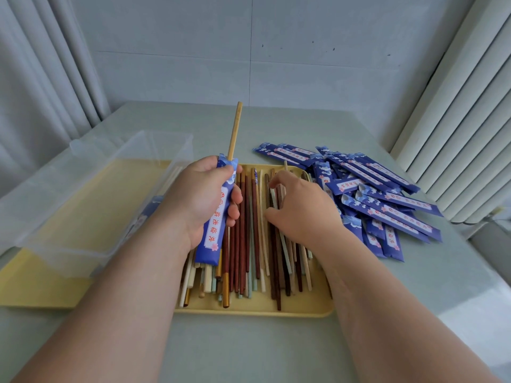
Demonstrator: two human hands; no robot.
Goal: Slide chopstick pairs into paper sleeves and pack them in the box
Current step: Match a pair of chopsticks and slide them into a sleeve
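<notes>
Over the tray [249, 310], sleeved chopstick [234, 128] points up, away

- Soft, cool, even daylight; moderately bright, with no harsh spots.
- The pleated curtain [456, 120] on the right is the brightest area, so light seems to come from that side.
- The bench [262, 344] washes out to a pale sheen toward the lower right.
- Faint, soft-edged shadows lie beneath the forearms [110, 299] and the tray [249, 310].
- Wide-angle distortion bends the curtains and stretches the forearms.
- The right hand [304, 208] has slightly blurred fingertips [273, 183].
</notes>
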